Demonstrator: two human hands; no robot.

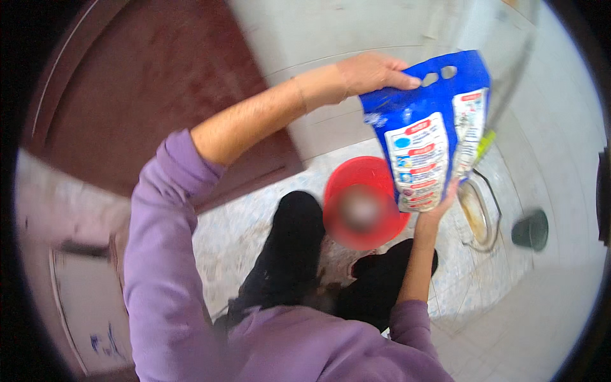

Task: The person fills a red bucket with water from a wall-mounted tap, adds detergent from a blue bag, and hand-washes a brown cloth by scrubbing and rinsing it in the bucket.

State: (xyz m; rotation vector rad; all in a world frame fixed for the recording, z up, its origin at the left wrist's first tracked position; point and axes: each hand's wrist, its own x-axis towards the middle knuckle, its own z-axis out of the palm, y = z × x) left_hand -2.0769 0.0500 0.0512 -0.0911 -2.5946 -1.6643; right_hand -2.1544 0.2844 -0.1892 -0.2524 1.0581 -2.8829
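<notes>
A blue plastic pouch (420,143) with white printed panels and handle holes is held up in front of me. My left hand (374,74) pinches its top edge at the corner beside the holes. Lower down, my right hand (444,203) grips the bottom end, its fingers partly hidden behind the pouch. Just below and to the left of the pouch, a red plastic bucket (340,179) stands on the floor between my knees. Something pale inside it is too blurred to name. Whether the pouch is torn open cannot be seen.
A squat toilet (491,191) is set in the floor to the right, with a dark green bin (531,230) beyond it. A long-handled tool with a yellow-green part (486,142) leans near the tiled wall (324,136). At left is a dark red door (157,86).
</notes>
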